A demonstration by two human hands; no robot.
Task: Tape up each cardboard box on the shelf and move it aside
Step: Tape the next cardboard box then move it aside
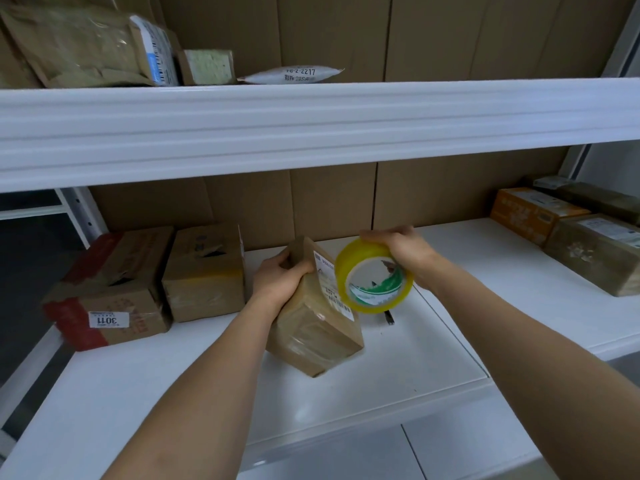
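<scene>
Head view, shelf (pixel 346 403): cardboard box (pixel 317 327) is being steadied mid-shelf, tilted, left hand (pixel 278 278) fingers clamped on its top. Tape roll (pixel 374 277) is being gripped by right hand (pixel 403 251) beside it. Advised: tape being kept taut, centred along the seam.

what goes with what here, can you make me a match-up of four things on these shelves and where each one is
Things:
1. roll of yellow tape
2. small brown box
3. box with red print
4. white padded mailer

Places:
A. on the upper shelf
B. far left of the lower shelf
C. gripped in the right hand
D. tilted on the lower shelf under the left hand

Pairs: 1-C, 2-D, 3-B, 4-A
</scene>
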